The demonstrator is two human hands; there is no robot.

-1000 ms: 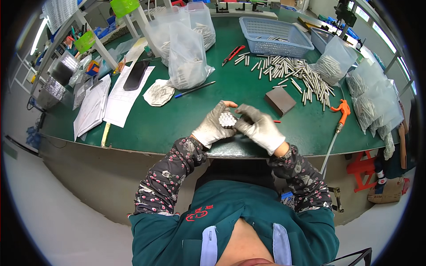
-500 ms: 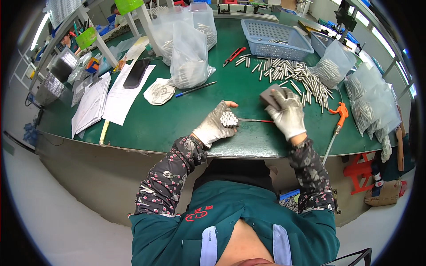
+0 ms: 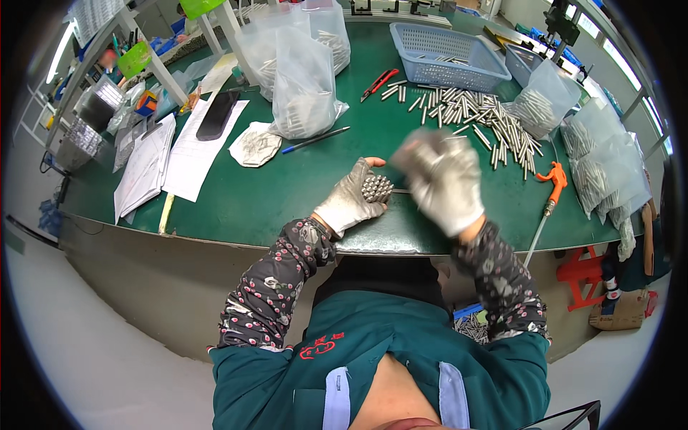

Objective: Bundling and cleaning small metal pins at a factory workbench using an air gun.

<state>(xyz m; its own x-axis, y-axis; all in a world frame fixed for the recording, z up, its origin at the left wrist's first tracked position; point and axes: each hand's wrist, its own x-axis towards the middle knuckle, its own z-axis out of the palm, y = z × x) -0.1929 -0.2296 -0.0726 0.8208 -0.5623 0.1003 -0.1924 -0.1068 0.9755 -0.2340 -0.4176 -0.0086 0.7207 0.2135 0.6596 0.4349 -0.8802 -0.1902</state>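
Note:
My left hand (image 3: 347,199), in a worn white glove, is wrapped round a bundle of short metal pins (image 3: 377,188) just above the table near its front edge. The ends of the pins point up. To the right of the bundle my right hand (image 3: 451,188), also gloved, is smeared by motion. A dark grey-brown block (image 3: 412,149) is in its fingers, blurred too. Beyond that hand lies a loose heap of the same kind of metal pins (image 3: 476,113) on the green table (image 3: 301,204).
Behind the heap stands a blue plastic basket (image 3: 459,74) holding some pins. Bags of pins (image 3: 304,115) stand at the back left, others (image 3: 595,172) at the right. Red pliers (image 3: 378,84), a pen (image 3: 315,140), a phone (image 3: 217,116) and an orange air gun (image 3: 555,183) lie about.
My right hand has swung left with the block, closer to the bundle. The bundle has tilted in my left hand, and its pin ends look less level. The red-handled tool is now mostly hidden.

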